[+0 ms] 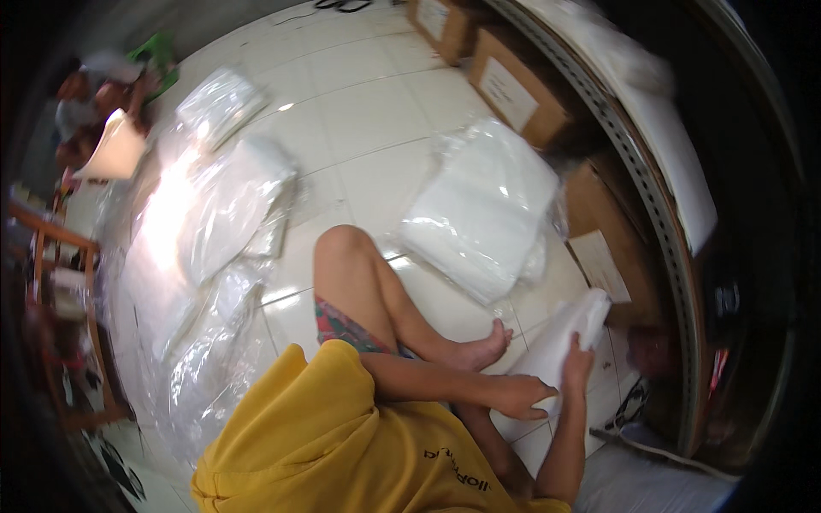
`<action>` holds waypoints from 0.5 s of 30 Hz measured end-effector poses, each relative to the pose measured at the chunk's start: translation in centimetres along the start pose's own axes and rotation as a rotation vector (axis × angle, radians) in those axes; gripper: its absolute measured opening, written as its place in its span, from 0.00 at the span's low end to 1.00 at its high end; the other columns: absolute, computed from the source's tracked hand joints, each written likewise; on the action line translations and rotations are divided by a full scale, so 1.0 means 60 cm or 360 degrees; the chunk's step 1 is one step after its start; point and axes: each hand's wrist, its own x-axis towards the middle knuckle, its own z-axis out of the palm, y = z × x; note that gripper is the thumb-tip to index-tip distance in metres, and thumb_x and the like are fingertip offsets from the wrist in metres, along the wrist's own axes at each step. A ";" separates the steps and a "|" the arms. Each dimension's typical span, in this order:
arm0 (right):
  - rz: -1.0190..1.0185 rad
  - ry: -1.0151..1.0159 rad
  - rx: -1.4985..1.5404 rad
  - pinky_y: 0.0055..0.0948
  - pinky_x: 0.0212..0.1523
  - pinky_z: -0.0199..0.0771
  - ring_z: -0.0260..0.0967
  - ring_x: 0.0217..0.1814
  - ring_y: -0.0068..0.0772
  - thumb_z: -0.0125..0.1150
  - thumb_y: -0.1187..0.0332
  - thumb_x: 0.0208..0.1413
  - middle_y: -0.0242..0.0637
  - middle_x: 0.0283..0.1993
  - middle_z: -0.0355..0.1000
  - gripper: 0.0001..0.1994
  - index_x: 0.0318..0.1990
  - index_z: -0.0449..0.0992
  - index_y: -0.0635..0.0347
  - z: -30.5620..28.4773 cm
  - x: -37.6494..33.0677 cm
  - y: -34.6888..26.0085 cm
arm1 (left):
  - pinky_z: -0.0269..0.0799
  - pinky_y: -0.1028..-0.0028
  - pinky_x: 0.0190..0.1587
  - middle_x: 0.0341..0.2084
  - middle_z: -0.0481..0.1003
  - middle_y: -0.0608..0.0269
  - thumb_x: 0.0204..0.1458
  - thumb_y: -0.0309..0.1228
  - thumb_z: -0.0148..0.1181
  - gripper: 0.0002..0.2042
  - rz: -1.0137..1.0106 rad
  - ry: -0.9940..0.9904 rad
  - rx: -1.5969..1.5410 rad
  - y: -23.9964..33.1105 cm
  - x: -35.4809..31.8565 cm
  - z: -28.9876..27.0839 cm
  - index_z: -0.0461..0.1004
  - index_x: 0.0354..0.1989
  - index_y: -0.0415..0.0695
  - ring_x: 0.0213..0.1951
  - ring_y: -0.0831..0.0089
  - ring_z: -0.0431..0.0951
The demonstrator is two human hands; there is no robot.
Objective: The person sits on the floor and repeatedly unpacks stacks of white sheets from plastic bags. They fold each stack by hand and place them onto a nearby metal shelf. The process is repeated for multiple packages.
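A soft white folded sheet (547, 348) lies slantwise on the floor at the right, beside my bare foot; its exact material is hard to make out. My left hand (523, 397) reaches across to its near edge, fingers and thumb closed on it. On the sheet's right side my right hand (577, 366) grips it, with one finger pointing up along the surface. Part of the sheet is hidden behind both hands.
Ahead lies a clear-wrapped white bundle (483, 209). More plastic-wrapped bundles (235, 205) spread over the left floor. Brown cardboard boxes (517, 90) stand under a metal shelf edge (637, 162) at right. Another person (94, 107) sits far left, near a wooden rack (64, 231).
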 end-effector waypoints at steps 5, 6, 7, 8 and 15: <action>-0.0737 -0.0289 -0.0013 0.37 0.48 0.72 0.73 0.42 0.38 0.62 0.64 0.59 0.54 0.41 0.76 0.19 0.45 0.75 0.77 -0.149 -0.069 -0.209 | 0.72 0.61 0.51 0.43 0.76 0.44 0.57 0.36 0.56 0.19 0.0092 0.0927 -0.0107 -0.024 -0.141 -0.090 0.71 0.52 0.35 0.46 0.53 0.78; -0.0741 -0.0321 -0.0100 0.37 0.47 0.72 0.73 0.42 0.35 0.64 0.64 0.57 0.50 0.41 0.77 0.17 0.44 0.76 0.74 -0.178 -0.088 -0.241 | 0.71 0.63 0.53 0.47 0.75 0.45 0.58 0.36 0.56 0.20 -0.0007 0.0992 -0.0069 -0.035 -0.174 -0.115 0.71 0.54 0.36 0.49 0.56 0.77; -0.0710 -0.0203 -0.0124 0.36 0.46 0.72 0.72 0.42 0.32 0.66 0.64 0.55 0.46 0.40 0.77 0.17 0.44 0.77 0.72 -0.208 -0.100 -0.250 | 0.71 0.63 0.54 0.46 0.75 0.47 0.59 0.36 0.55 0.19 -0.0151 0.1089 -0.0288 -0.032 -0.205 -0.138 0.71 0.54 0.36 0.49 0.58 0.77; -0.0681 -0.0098 -0.0135 0.35 0.45 0.72 0.72 0.42 0.30 0.69 0.63 0.53 0.43 0.39 0.77 0.17 0.43 0.77 0.71 -0.235 -0.110 -0.262 | 0.71 0.64 0.54 0.46 0.76 0.48 0.60 0.35 0.55 0.18 -0.0305 0.1185 -0.0501 -0.024 -0.240 -0.161 0.71 0.53 0.36 0.49 0.60 0.77; -0.1859 -0.0192 -0.0720 0.38 0.48 0.73 0.75 0.42 0.42 0.67 0.60 0.49 0.47 0.40 0.78 0.19 0.42 0.79 0.67 -0.258 -0.110 -0.590 | 0.62 0.61 0.63 0.62 0.65 0.53 0.64 0.50 0.44 0.30 -0.0159 0.1953 -0.0596 -0.039 -0.344 -0.171 0.58 0.67 0.40 0.61 0.56 0.68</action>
